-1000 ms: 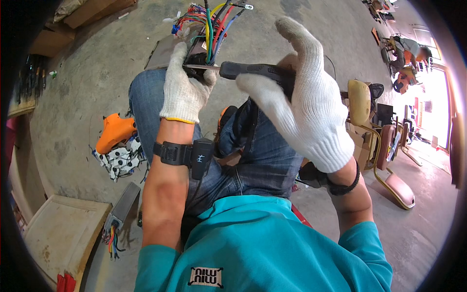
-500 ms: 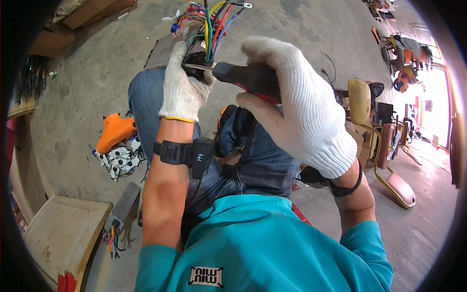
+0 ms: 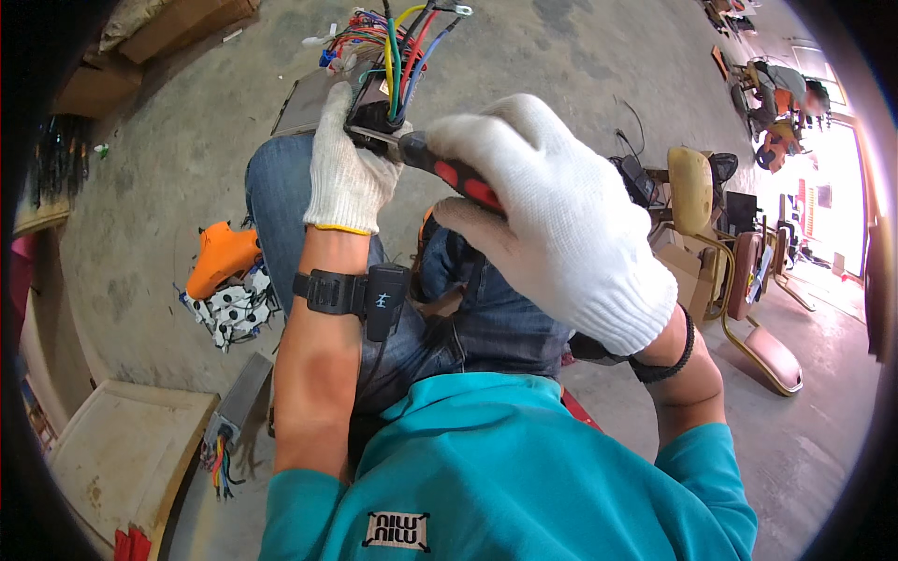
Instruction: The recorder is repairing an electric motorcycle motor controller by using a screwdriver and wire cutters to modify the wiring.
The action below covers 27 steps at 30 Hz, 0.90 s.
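Observation:
My left hand point(image 3: 351, 173), in a white knit glove, grips a grey metal controller box point(image 3: 304, 105) at its near end, thumb along the side. Thick green, yellow, red, blue and black wires point(image 3: 412, 65) rise from that end, and thin coloured wires point(image 3: 360, 39) spread at the far end. In my gloved right hand point(image 3: 561, 220) is a screwdriver point(image 3: 458, 178) with a black and red handle. Its front points at the end plate of the box; the tip is hidden. My fingers are closed round the handle.
An orange plastic shell point(image 3: 223, 257) and white parts with black spots point(image 3: 234, 309) lie on the floor at left. Below them are another wired controller box point(image 3: 241, 397) and a pale panel point(image 3: 126, 449). Chairs point(image 3: 690, 192) stand at right; a person point(image 3: 781, 89) is farther off.
My right hand has closed more round the screwdriver and turned its handle, so more red shows. The controller box has shifted slightly left in my left hand.

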Each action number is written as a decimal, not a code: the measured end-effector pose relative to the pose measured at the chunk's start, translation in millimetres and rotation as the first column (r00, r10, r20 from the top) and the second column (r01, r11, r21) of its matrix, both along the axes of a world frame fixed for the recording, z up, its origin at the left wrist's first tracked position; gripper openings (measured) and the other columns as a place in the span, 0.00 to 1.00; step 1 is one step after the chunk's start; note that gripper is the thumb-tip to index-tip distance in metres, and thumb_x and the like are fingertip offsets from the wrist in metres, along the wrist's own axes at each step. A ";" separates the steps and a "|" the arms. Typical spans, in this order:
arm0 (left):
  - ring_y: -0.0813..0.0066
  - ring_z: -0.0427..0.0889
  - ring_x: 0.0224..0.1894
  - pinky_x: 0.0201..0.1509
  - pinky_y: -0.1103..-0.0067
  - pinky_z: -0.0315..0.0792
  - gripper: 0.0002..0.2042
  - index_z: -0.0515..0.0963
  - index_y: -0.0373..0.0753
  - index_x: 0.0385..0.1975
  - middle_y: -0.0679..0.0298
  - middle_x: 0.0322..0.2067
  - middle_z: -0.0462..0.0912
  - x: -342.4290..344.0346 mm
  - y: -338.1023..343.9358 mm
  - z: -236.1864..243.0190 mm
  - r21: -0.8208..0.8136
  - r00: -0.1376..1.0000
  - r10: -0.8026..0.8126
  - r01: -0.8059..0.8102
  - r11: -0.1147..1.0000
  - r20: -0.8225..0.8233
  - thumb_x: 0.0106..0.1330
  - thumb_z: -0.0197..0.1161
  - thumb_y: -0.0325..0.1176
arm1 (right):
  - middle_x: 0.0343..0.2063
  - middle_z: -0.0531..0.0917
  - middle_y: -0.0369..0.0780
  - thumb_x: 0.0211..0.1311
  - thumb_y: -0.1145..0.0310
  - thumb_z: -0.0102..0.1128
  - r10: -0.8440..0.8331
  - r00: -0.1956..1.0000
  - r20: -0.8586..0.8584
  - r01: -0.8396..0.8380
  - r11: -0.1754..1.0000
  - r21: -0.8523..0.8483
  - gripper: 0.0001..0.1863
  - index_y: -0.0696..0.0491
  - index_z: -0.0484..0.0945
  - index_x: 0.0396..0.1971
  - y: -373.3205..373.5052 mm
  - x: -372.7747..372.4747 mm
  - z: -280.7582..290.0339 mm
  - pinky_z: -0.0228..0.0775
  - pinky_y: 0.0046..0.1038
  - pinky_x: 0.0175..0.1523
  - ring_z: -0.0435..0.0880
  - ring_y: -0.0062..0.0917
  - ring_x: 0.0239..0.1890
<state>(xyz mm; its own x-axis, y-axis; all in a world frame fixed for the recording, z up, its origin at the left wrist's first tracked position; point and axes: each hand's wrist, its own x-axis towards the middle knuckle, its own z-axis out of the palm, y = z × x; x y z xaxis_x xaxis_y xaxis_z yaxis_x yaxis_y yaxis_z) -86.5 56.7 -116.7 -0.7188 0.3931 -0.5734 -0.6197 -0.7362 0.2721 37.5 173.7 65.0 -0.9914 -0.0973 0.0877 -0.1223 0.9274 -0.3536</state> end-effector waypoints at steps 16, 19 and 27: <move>0.76 0.86 0.28 0.22 0.82 0.80 0.16 0.78 0.39 0.49 0.63 0.35 0.86 -0.7 -2.2 -14.3 -0.045 0.998 -0.058 0.056 0.997 -0.024 0.72 0.64 0.45 | 0.35 0.87 0.46 0.60 0.60 0.69 -0.299 0.952 0.060 0.305 0.922 -0.241 0.17 0.57 0.83 0.43 -10.5 -2.6 -11.5 0.79 0.31 0.45 0.89 0.34 0.38; 0.76 0.86 0.29 0.21 0.83 0.78 0.18 0.77 0.38 0.49 0.64 0.36 0.85 -0.1 1.1 -14.5 -0.101 0.997 -0.019 0.012 0.995 -0.074 0.72 0.65 0.46 | 0.28 0.84 0.52 0.60 0.58 0.68 -0.341 0.940 0.019 0.330 0.892 -0.309 0.17 0.59 0.82 0.37 -7.0 -2.3 -19.4 0.78 0.41 0.40 0.87 0.48 0.35; 0.77 0.84 0.30 0.22 0.81 0.77 0.18 0.78 0.39 0.48 0.64 0.37 0.84 -6.2 6.4 -7.8 -0.162 0.997 -0.064 0.056 0.985 -0.046 0.71 0.65 0.48 | 0.30 0.86 0.53 0.59 0.53 0.65 -0.469 0.870 0.152 0.492 0.799 -0.346 0.22 0.60 0.82 0.37 6.1 -1.4 -23.2 0.79 0.42 0.41 0.87 0.49 0.36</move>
<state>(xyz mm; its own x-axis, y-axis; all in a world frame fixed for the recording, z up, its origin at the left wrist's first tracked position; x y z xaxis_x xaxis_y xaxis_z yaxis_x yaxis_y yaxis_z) -92.7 63.1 -124.5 -0.7265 0.3423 -0.5959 -0.6438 -0.6423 0.4159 36.1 179.8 41.9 -0.9065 0.4206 -0.0360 0.3354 0.6658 -0.6665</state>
